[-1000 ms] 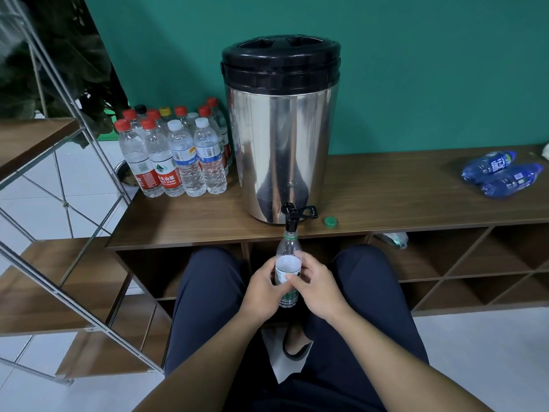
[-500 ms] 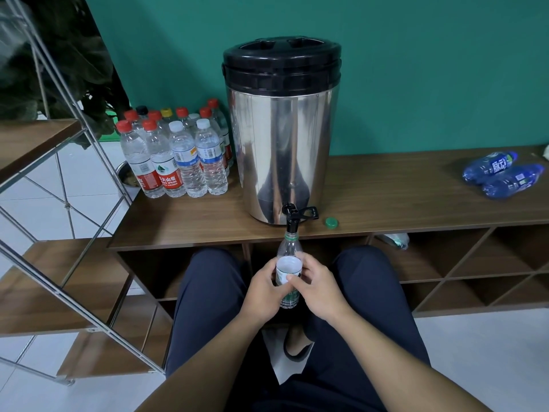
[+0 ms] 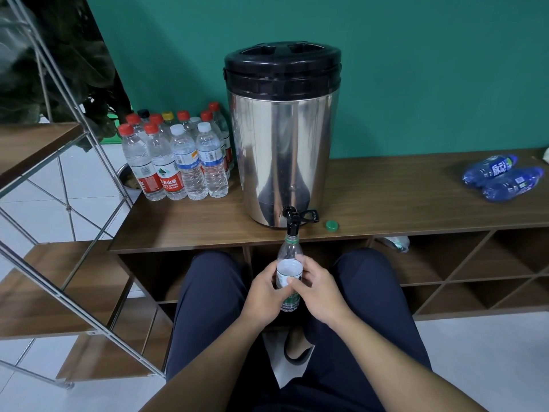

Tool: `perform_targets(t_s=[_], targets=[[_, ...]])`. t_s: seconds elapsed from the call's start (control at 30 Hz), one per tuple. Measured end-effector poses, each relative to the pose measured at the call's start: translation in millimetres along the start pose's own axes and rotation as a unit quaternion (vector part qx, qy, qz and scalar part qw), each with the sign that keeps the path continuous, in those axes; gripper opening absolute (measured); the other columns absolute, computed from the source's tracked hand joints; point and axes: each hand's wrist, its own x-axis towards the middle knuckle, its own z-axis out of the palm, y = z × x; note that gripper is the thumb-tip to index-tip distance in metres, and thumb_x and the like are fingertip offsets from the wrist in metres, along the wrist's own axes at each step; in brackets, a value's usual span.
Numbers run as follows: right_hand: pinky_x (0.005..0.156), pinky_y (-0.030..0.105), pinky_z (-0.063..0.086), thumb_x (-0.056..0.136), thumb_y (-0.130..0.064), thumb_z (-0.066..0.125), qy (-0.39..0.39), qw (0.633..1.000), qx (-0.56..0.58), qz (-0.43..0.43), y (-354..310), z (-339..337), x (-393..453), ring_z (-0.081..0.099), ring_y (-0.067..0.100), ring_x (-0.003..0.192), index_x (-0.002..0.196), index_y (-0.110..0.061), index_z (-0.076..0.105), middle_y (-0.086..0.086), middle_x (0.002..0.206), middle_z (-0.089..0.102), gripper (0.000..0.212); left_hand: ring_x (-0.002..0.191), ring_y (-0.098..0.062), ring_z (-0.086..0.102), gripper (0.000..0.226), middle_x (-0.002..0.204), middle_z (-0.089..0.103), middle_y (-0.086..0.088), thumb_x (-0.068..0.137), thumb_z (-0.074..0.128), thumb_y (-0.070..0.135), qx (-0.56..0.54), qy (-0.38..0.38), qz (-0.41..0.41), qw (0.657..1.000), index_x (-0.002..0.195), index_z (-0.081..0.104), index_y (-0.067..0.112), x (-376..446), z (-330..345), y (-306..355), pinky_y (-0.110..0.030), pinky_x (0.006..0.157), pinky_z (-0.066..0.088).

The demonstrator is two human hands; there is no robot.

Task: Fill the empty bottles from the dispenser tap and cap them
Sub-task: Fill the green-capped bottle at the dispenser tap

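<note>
Nothing is shifting since the earlier frames: the left hand (image 3: pixel 265 289) and right hand (image 3: pixel 315 288) are still gripping the bottle (image 3: pixel 289 270) under the tap (image 3: pixel 292 223). Keep its mouth centred beneath the spout; the green cap (image 3: pixel 331 225) is waiting on the counter (image 3: pixel 401 200).

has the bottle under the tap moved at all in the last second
No. The bottle keeps its mouth right under the dispenser tap, as before, with the left hand and right hand gripping it in the same spot.
</note>
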Motion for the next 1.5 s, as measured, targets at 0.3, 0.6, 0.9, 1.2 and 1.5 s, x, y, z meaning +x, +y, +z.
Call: perform_targets(t_s=[0.3, 0.6, 0.9, 1.2, 1.5], targets=[[0.113, 0.033, 0.056, 0.100, -0.006, 0.078, -0.001, 1.000, 0.006, -0.002, -5.2, 0.2, -2.5, 0.072, 0.005, 0.127, 0.144, -0.034, 0.065, -0.017, 0.131, 0.078, 0.054, 0.121, -0.008, 0.073, 0.047, 0.127, 0.078, 0.013, 0.097, 0.085, 0.013, 0.006, 0.000, -0.001, 1.000, 0.137, 0.071, 0.033, -1.0, -0.7, 1.0, -0.044, 0.111, 0.058], [0.109, 0.027, 0.056, 0.101, -0.005, 0.078, 0.001, 1.000, 0.007, -0.004, -7.1, 0.2, -3.6, 0.072, 0.005, 0.126, 0.143, -0.033, 0.066, -0.017, 0.130, 0.078, 0.052, 0.119, -0.010, 0.074, 0.046, 0.126, 0.079, 0.011, 0.096, 0.084, 0.012, 0.004, 0.000, 0.000, 1.000, 0.135, 0.072, 0.033, -1.5, -0.7, 2.5, -0.046, 0.109, 0.059], [0.103, 0.018, 0.054, 0.100, -0.003, 0.079, 0.013, 1.000, 0.009, -0.004, -8.7, 1.0, -3.9, 0.071, 0.000, 0.126, 0.129, -0.051, 0.063, -0.031, 0.128, 0.075, 0.058, 0.120, -0.008, 0.074, 0.048, 0.127, 0.078, 0.013, 0.096, 0.084, 0.011, 0.010, 0.002, 0.004, 1.000, 0.137, 0.071, 0.034, -1.4, -0.9, 2.8, -0.044, 0.110, 0.059], [0.110, 0.027, 0.056, 0.099, -0.004, 0.080, 0.007, 1.000, 0.016, -0.004, -4.6, 2.2, -1.9, 0.073, 0.004, 0.125, 0.141, -0.037, 0.065, -0.019, 0.130, 0.078, 0.055, 0.122, -0.011, 0.073, 0.048, 0.128, 0.078, 0.012, 0.096, 0.083, 0.009, 0.007, 0.003, 0.011, 1.000, 0.137, 0.072, 0.032, -1.4, -0.9, 2.8, -0.043, 0.110, 0.058], [0.112, 0.031, 0.056, 0.100, -0.007, 0.079, 0.005, 1.000, 0.005, 0.001, -3.2, 1.7, -1.4, 0.072, 0.004, 0.126, 0.142, -0.037, 0.065, -0.017, 0.131, 0.078, 0.054, 0.122, -0.011, 0.073, 0.049, 0.128, 0.078, 0.011, 0.097, 0.084, 0.010, 0.000, -0.001, 0.007, 1.000, 0.138, 0.071, 0.032, -2.0, -1.2, 2.2, -0.043, 0.111, 0.058]])
